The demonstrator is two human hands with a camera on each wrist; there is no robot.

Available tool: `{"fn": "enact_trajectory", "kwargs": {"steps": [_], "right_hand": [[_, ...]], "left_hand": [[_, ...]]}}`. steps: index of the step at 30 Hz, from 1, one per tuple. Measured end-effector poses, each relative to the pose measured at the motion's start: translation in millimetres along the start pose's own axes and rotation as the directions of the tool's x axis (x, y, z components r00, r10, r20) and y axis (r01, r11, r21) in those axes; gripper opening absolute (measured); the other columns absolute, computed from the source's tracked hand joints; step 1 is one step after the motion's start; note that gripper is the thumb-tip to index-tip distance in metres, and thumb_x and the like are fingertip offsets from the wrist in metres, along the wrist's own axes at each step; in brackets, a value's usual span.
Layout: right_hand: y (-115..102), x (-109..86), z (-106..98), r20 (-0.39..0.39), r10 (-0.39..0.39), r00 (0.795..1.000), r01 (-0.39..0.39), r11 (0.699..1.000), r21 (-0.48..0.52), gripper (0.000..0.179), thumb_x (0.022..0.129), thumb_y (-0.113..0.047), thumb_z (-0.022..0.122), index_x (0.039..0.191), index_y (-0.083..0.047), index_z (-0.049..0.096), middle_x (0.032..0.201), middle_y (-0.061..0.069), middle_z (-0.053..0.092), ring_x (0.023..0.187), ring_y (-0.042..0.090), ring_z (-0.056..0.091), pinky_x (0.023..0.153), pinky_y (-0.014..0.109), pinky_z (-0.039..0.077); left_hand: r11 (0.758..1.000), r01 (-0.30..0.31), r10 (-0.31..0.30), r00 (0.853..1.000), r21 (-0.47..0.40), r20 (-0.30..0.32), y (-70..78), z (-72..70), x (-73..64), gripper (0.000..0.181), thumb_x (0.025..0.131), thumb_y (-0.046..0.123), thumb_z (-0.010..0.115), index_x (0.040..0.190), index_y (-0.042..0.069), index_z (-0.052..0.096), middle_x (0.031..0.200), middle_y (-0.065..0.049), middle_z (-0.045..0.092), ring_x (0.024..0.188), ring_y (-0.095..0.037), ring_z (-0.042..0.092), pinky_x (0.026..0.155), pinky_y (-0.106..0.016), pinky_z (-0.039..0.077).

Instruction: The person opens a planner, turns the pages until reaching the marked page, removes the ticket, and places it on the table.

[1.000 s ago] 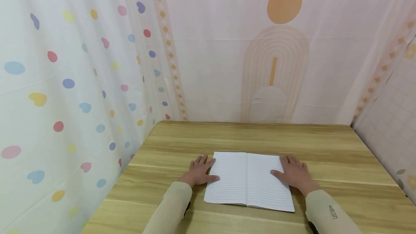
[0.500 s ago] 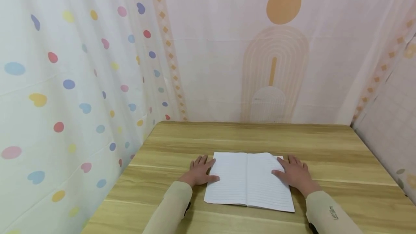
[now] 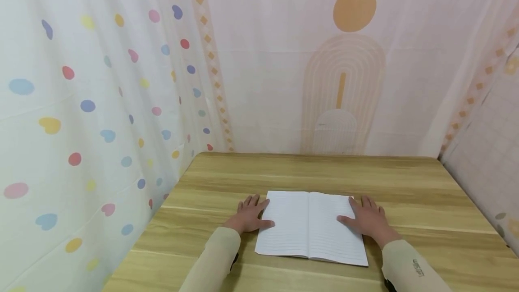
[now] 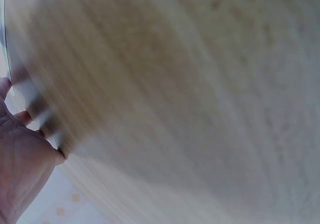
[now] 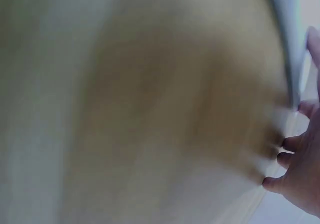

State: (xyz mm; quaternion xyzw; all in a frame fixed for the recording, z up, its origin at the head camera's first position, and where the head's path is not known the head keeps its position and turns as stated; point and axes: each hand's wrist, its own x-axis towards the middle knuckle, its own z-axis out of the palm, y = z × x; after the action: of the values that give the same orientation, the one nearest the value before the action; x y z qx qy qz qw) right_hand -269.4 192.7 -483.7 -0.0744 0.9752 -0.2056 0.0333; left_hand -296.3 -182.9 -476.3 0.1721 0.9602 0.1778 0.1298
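An open notebook (image 3: 284,224) with blank ruled pages lies flat on the wooden table, its centre fold running away from me. At its left edge my left hand (image 3: 248,216) is spread, thumb on the left page and the other fingers toward the table. My right hand (image 3: 371,220) lies at the right edge in much the same way, with its thumb on the right page and its index finger at the upper right corner. In the left wrist view the fingers (image 4: 24,117) reach down to the tabletop; the right wrist view shows a blurred notebook edge (image 5: 292,48) beside the fingers.
The wood-grain table (image 3: 243,170) reaches back to a patterned curtain (image 3: 263,80). A curtain with coloured dots (image 3: 101,116) hangs along the left, and another pale one (image 3: 490,161) along the right side.
Half a second ago the right page's upper corner was curled up near my right index finger; now it lies flat beneath that fingertip. My left hand has stayed put.
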Motion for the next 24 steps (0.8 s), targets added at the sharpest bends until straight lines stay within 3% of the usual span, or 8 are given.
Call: {"fn": "enact_trajectory", "kwargs": {"steps": [5,9,12,14,17,19,22,24], "right_hand": [[-2,-0.1,0,-0.022,-0.045,0.999,0.044,0.999,-0.023,0.078,0.092,-0.057,0.060,0.145,-0.002,0.048,0.148,0.041,0.026,0.137,0.060,0.019,0.104,0.076,0.015],[-8,1.1,0,-0.085,-0.104,0.991,0.104,0.995,-0.006,0.058,0.094,-0.041,0.066,0.136,-0.002,0.060,0.141,0.034,0.044,0.133,0.054,0.034,0.102,0.072,0.027],[-17,4.8,-5,-0.118,-0.101,0.988,0.118,0.981,0.155,0.051,0.096,-0.033,0.066,0.132,0.002,0.062,0.132,0.029,0.056,0.120,0.045,0.053,0.096,0.062,0.041],[-26,7.0,-11,-0.119,-0.088,0.989,0.119,0.950,0.290,0.053,0.098,-0.033,0.063,0.137,0.003,0.056,0.132,0.028,0.057,0.115,0.042,0.057,0.094,0.057,0.046],[-41,8.0,-22,-0.090,-0.051,0.995,0.089,0.870,0.484,0.060,0.102,-0.032,0.056,0.150,0.001,0.039,0.135,0.031,0.053,0.115,0.041,0.057,0.094,0.053,0.047],[-51,7.3,-28,-0.074,-0.038,0.997,0.075,0.798,0.599,0.063,0.104,-0.030,0.052,0.156,-0.003,0.027,0.134,0.031,0.053,0.112,0.037,0.058,0.091,0.049,0.049],[-65,5.9,-33,-0.060,-0.039,0.997,0.071,0.642,0.763,0.064,0.106,-0.022,0.049,0.159,-0.007,0.016,0.122,0.029,0.060,0.097,0.027,0.064,0.083,0.039,0.053],[-72,5.8,-32,-0.061,-0.078,0.995,0.094,0.545,0.833,0.063,0.107,-0.021,0.044,0.160,-0.008,0.013,0.126,0.030,0.060,0.098,0.028,0.068,0.083,0.038,0.055]], "left_hand": [[1.000,0.005,-0.005,1.000,0.003,-0.007,0.5,-1.1,0.0,0.081,0.092,0.053,0.065,0.156,0.014,0.034,0.161,-0.024,0.015,0.148,-0.045,0.008,0.115,-0.064,0.005],[1.000,0.004,-0.004,1.000,0.008,0.000,1.3,0.2,-0.7,0.081,0.092,0.054,0.065,0.156,0.014,0.034,0.161,-0.024,0.016,0.148,-0.045,0.009,0.114,-0.064,0.006],[1.000,0.004,-0.004,1.000,0.002,0.001,1.8,-0.3,-1.2,0.081,0.092,0.054,0.065,0.156,0.014,0.034,0.161,-0.024,0.016,0.148,-0.046,0.009,0.114,-0.065,0.006],[1.000,0.001,-0.001,1.000,0.001,-0.002,2.2,-0.2,-1.6,0.082,0.092,0.053,0.065,0.156,0.014,0.034,0.161,-0.025,0.016,0.148,-0.046,0.009,0.114,-0.065,0.006],[1.000,-0.002,0.002,1.000,0.003,-0.005,2.2,-0.1,-2.0,0.081,0.092,0.053,0.065,0.156,0.014,0.033,0.161,-0.025,0.016,0.148,-0.046,0.009,0.114,-0.065,0.006],[1.000,-0.003,0.003,1.000,0.004,-0.004,2.1,0.2,-2.4,0.081,0.092,0.053,0.065,0.156,0.014,0.033,0.161,-0.025,0.016,0.148,-0.046,0.009,0.114,-0.065,0.006],[1.000,-0.002,0.002,1.000,0.001,-0.001,2.2,-0.2,-2.1,0.082,0.092,0.054,0.065,0.156,0.014,0.033,0.161,-0.025,0.015,0.148,-0.045,0.009,0.114,-0.065,0.005],[1.000,-0.005,0.005,1.000,0.001,0.000,2.2,-0.5,-1.7,0.082,0.092,0.054,0.065,0.156,0.014,0.033,0.161,-0.025,0.015,0.148,-0.046,0.009,0.114,-0.065,0.006]]}}
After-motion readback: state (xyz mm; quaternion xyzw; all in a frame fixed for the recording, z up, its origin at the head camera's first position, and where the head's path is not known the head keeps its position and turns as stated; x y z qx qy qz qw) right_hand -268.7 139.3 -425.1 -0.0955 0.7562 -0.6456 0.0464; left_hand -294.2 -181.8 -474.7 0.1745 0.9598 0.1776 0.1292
